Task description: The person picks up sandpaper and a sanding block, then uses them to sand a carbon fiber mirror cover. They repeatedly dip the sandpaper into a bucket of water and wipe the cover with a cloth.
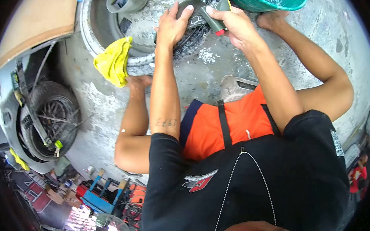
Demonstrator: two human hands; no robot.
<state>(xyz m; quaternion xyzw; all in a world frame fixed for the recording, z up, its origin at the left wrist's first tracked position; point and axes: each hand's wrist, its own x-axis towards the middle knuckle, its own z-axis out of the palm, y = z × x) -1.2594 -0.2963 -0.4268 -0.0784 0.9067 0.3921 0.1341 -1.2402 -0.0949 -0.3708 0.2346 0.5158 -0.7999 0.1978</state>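
Note:
My left hand lies over a wet, dark tyre, its thumb and fingers spread across the curved upper part. White suds cling to the tread. Close beside it, my right hand grips a dark green handheld object with a red end and a yellow patch, held against the tyre; its exact kind does not show. A bright yellow cloth drapes over the edge of a large grey ring-shaped basin, left of my left hand.
A grey bucket with small items stands inside the ring. A green tub of water sits at the upper right. Suds streak the wet concrete floor. At left are a spoked wheel and a tan panel. Tools crowd the lower left.

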